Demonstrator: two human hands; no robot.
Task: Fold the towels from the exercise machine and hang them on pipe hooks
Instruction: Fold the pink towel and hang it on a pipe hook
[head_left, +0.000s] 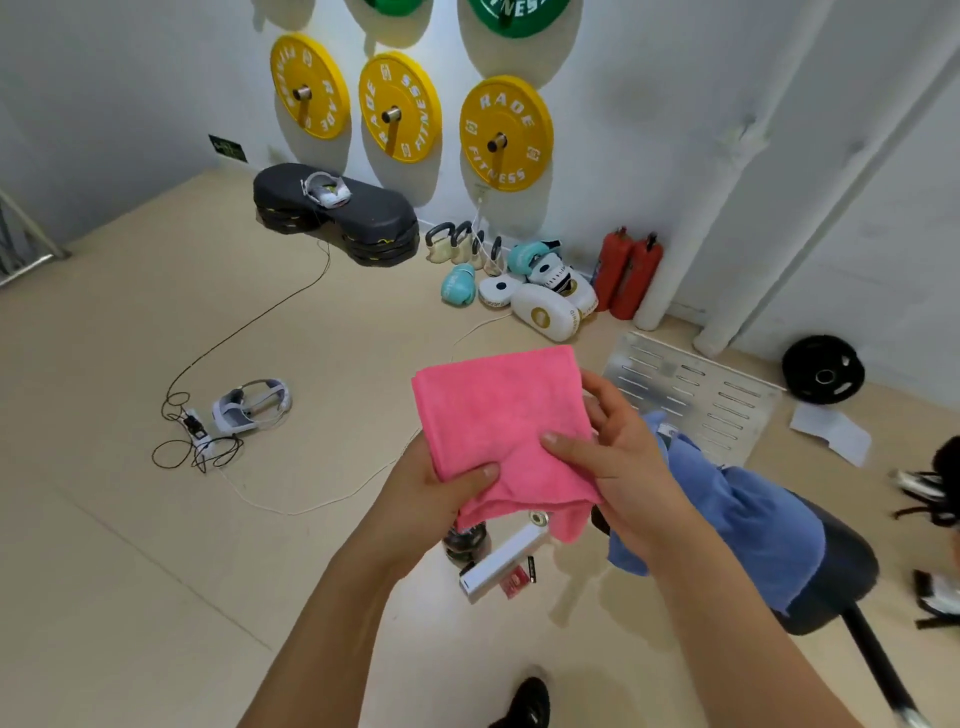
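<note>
A pink towel (498, 415), folded into a rough square, is held up in front of me above the floor. My left hand (441, 488) grips its lower left corner, thumb on top. My right hand (618, 457) holds the right edge, thumb pressing on the cloth and fingers behind it. A blue towel (748, 525) lies draped over the dark padded seat (841, 577) of the exercise machine just right of my hands. White pipes (737, 218) run down the wall at the right; no hooks show.
Yellow weight plates (504, 132) hang on the wall. Kettlebells (462, 244), boxing gloves and pads (545, 296), and red extinguishers (628, 270) line the floor below. A headset with cables (249, 410) lies left. A metal grate (696, 389), a black plate (823, 369) and a white box (504, 564) are nearby.
</note>
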